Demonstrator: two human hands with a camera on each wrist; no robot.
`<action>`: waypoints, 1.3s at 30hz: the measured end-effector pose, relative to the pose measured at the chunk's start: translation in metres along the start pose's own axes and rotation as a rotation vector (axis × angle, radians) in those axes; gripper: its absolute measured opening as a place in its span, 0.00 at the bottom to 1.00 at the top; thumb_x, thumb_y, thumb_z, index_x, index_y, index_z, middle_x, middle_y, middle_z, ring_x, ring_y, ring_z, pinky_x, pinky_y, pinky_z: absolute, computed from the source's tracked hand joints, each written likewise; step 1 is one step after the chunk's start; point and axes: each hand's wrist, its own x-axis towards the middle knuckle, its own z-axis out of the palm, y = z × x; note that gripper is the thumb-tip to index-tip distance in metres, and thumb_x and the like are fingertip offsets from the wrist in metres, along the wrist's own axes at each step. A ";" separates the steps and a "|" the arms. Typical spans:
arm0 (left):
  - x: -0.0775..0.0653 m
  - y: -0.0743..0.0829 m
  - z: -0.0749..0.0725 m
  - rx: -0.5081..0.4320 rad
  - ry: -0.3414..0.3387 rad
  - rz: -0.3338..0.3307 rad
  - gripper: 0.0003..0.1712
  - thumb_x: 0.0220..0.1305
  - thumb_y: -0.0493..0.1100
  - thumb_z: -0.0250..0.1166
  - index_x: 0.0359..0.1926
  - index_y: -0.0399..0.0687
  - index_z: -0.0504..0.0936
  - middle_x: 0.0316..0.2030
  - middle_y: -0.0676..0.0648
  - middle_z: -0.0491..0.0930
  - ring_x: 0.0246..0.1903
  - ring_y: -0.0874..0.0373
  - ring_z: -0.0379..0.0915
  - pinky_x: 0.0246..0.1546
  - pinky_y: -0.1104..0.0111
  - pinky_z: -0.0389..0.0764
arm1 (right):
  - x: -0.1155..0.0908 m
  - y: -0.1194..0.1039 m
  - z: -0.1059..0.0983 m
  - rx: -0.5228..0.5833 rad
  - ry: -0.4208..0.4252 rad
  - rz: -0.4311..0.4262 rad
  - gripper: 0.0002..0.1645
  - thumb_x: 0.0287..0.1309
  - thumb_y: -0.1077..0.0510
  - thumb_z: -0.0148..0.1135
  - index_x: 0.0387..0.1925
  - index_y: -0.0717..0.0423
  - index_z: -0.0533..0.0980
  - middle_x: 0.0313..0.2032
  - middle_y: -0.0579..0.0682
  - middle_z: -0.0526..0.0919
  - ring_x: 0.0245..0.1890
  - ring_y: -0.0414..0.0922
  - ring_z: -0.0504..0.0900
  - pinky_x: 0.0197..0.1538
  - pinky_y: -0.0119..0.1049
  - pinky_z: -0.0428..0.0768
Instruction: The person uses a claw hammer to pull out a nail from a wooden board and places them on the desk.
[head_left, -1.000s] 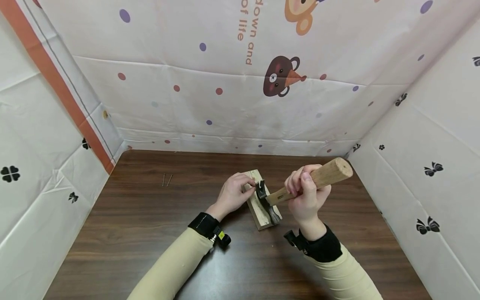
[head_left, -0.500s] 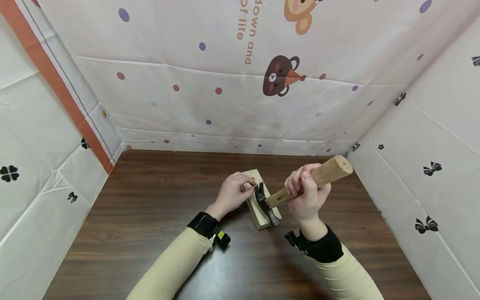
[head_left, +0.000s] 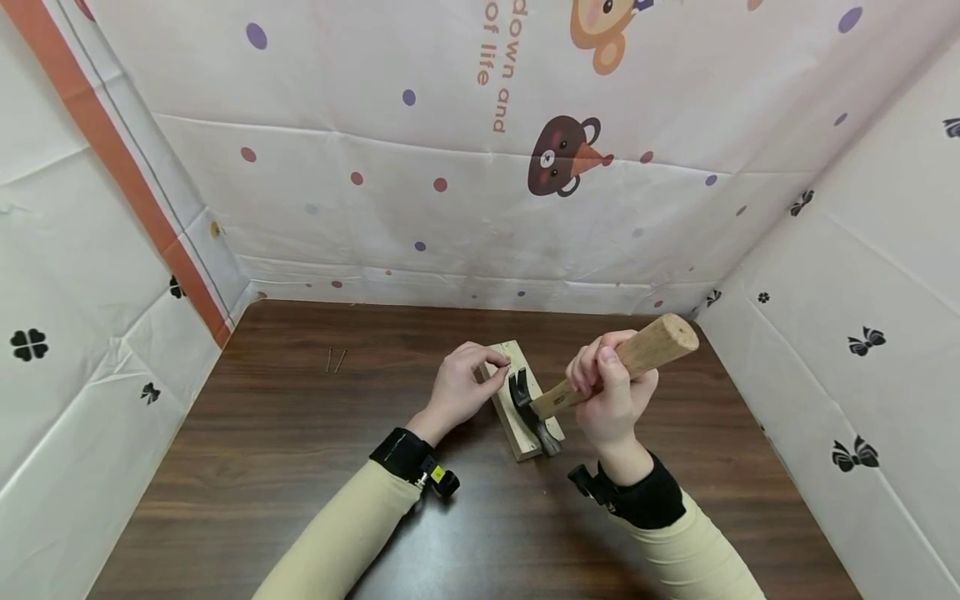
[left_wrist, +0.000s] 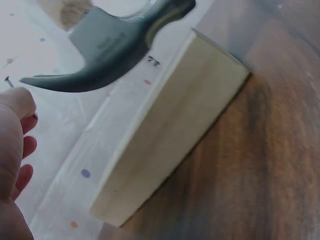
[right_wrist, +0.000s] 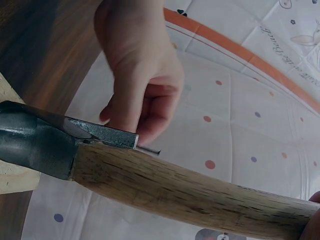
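My right hand [head_left: 613,400] grips the wooden handle of a claw hammer [head_left: 649,348], its butt end raised to the right. The dark hammer head [left_wrist: 112,47] is over a pale wooden block [head_left: 521,448], claw toward my left hand. Whether it touches the block I cannot tell. At the block's far end, my left hand [head_left: 467,383] pinches a thin nail [left_wrist: 9,81] between thumb and fingers. Part of that nail [right_wrist: 150,150] shows just past the hammer head in the right wrist view. The claw tip lies close to the left fingertips in the left wrist view.
Two loose nails [head_left: 335,360] lie on the dark wooden table [head_left: 300,450] at the far left. Printed white sheets [head_left: 375,208] rise along the table's back and both sides.
My left fingers have drawn slightly left, away from the claw. The hammer head has tilted and dropped a little over the block, and my right hand keeps its grip.
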 end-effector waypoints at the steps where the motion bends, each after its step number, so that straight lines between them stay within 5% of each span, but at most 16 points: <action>1: 0.000 0.000 -0.003 0.006 0.015 -0.008 0.07 0.63 0.34 0.76 0.39 0.50 0.92 0.38 0.54 0.90 0.41 0.58 0.83 0.45 0.65 0.83 | 0.000 0.000 0.000 -0.001 0.003 -0.001 0.09 0.68 0.69 0.50 0.31 0.70 0.65 0.13 0.49 0.58 0.09 0.41 0.54 0.13 0.35 0.56; 10: -0.018 -0.014 -0.055 0.114 0.102 -0.183 0.04 0.62 0.33 0.76 0.38 0.44 0.93 0.31 0.52 0.89 0.33 0.58 0.80 0.32 0.58 0.84 | 0.002 0.001 0.001 -0.008 0.001 -0.021 0.10 0.68 0.69 0.50 0.30 0.71 0.64 0.13 0.49 0.58 0.09 0.41 0.55 0.13 0.36 0.58; 18: -0.040 -0.038 -0.118 0.306 0.165 -0.527 0.05 0.62 0.38 0.73 0.37 0.44 0.94 0.28 0.50 0.88 0.27 0.54 0.79 0.30 0.63 0.74 | 0.003 0.002 0.002 -0.007 -0.010 -0.020 0.10 0.68 0.69 0.50 0.30 0.71 0.64 0.13 0.49 0.58 0.09 0.41 0.55 0.13 0.36 0.57; 24: -0.053 -0.053 -0.154 0.422 0.161 -0.738 0.10 0.68 0.40 0.67 0.41 0.42 0.94 0.31 0.46 0.90 0.29 0.49 0.83 0.30 0.59 0.77 | 0.003 0.002 0.004 -0.011 -0.006 -0.016 0.10 0.68 0.69 0.51 0.29 0.70 0.63 0.13 0.49 0.58 0.09 0.41 0.55 0.13 0.36 0.58; 31: -0.064 -0.065 -0.165 0.487 0.071 -0.821 0.13 0.71 0.40 0.64 0.46 0.38 0.93 0.38 0.39 0.90 0.37 0.41 0.84 0.37 0.50 0.83 | 0.002 -0.001 0.000 -0.011 -0.022 -0.005 0.10 0.69 0.68 0.51 0.30 0.70 0.64 0.14 0.50 0.59 0.09 0.42 0.55 0.13 0.36 0.58; 39: -0.064 -0.073 -0.163 0.549 0.008 -0.811 0.12 0.71 0.36 0.64 0.43 0.34 0.93 0.41 0.34 0.90 0.40 0.37 0.85 0.42 0.46 0.85 | 0.003 -0.004 -0.001 -0.005 -0.028 -0.010 0.10 0.69 0.68 0.52 0.31 0.70 0.64 0.14 0.50 0.59 0.09 0.42 0.55 0.13 0.36 0.57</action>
